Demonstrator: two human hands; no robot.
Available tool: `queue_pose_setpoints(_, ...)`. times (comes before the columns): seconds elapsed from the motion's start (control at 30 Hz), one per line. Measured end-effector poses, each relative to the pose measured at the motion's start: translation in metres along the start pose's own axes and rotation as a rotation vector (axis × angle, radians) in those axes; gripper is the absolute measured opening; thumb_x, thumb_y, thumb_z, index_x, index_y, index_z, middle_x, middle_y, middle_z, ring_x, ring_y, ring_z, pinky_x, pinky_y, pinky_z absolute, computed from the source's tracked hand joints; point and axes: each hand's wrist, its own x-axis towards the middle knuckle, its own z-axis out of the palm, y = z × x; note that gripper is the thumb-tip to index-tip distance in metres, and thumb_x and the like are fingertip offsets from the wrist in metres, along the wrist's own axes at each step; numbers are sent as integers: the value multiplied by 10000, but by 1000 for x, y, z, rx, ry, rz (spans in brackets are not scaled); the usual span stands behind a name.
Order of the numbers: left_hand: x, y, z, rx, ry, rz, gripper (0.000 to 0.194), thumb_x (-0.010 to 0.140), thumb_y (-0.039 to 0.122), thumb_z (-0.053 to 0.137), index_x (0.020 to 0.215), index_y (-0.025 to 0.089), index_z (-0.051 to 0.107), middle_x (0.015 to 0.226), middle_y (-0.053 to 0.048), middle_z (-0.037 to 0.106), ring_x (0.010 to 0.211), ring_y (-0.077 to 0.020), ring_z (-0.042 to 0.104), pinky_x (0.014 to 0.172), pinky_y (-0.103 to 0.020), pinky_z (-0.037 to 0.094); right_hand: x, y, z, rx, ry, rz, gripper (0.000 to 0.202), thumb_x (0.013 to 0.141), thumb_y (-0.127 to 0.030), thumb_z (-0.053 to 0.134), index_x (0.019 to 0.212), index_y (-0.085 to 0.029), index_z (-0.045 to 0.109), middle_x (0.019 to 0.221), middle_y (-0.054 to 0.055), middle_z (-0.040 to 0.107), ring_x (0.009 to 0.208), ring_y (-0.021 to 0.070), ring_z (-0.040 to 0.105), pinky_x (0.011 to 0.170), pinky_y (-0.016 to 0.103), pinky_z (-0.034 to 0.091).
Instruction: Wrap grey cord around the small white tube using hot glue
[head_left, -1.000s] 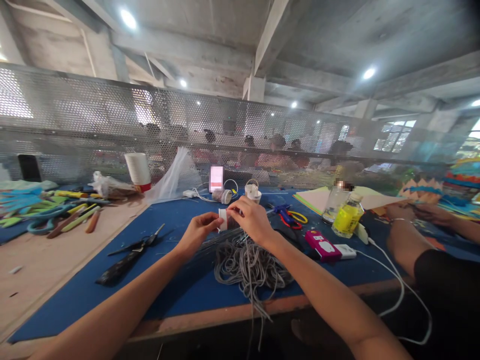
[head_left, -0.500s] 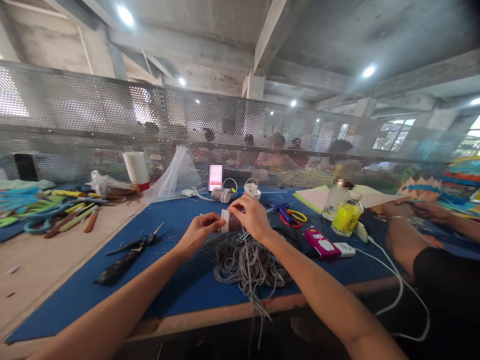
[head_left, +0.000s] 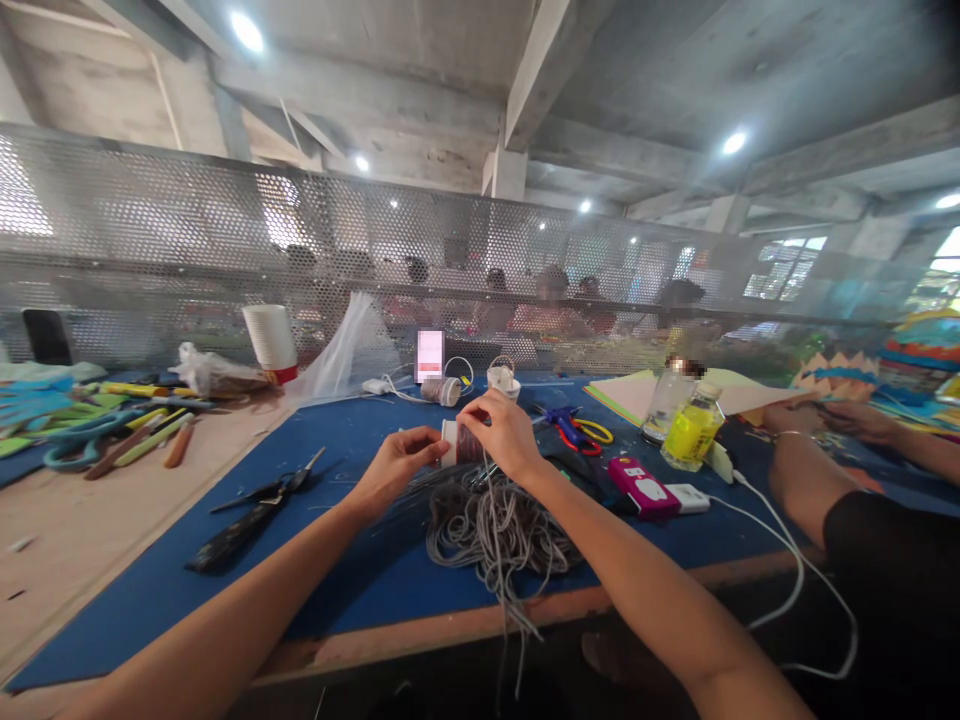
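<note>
Over the blue mat, a small paper cup lies on its side, its white rim turned left and its body banded in a dark reddish colour. My left hand pinches that rim between thumb and fingers. At the cup's other side, my right hand has its fingertips pressed together on a grey cord, which hangs below the hand; the fingers hide part of the cup. Beneath both hands lies a tangled heap of grey cord, with loose ends dangling over the table's front edge.
Black-handled scissors lie left on the blue mat. Behind stand two small cups and a phone. Right are blue pliers, a magenta box, a yellow bottle and a co-worker's arm.
Almost nothing differs. Both hands stay at the cup and cord, and the whole view has shifted very slightly.
</note>
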Motion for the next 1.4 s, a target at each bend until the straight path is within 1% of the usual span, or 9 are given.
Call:
queue_pose_setpoints(0.23,1,-2,0,-8,-12,11,237,803,395,615,726,174,649,659,18,574,657,-144,500,652,-263,361,-1,2,1,-2,15,15,148,878,-353,576,856,-240,668,891,10,613,842,141,581,723,232,428)
queue_pose_setpoints(0.43,1,-1,0,5,-17,10,245,804,396,607,718,169,637,659,12,558,659,-147,490,646,-266,361,0,5,3,17,19,25,136,867,-357,594,849,-243,667,899,1,643,843,134,598,736,226,435)
queue_pose_setpoints(0.63,0,0,1,19,-33,-1,254,800,416,600,742,171,642,678,6,566,671,-158,502,651,-273,369,2,8,5,74,-32,92,136,856,-372,604,846,-258,676,852,-18,697,807,141,638,707,227,436)
queue_pose_setpoints(0.8,-1,0,1,30,-47,18,240,804,399,593,733,176,645,682,7,577,673,-157,506,656,-274,370,1,10,5,116,-54,128,121,847,-377,610,841,-276,676,782,-47,707,749,136,656,666,223,428)
queue_pose_setpoints(1.1,-1,0,2,23,-53,9,227,809,385,595,741,174,644,684,0,570,676,-160,503,647,-273,372,2,16,7,214,-113,173,132,847,-372,599,857,-258,665,814,-27,704,770,137,649,684,218,452)
queue_pose_setpoints(1.4,-1,0,2,42,-59,11,264,796,426,594,728,174,628,682,-8,566,688,-172,514,666,-278,392,-2,17,11,183,-66,161,157,856,-390,585,854,-257,669,795,-36,702,751,132,649,676,213,441)
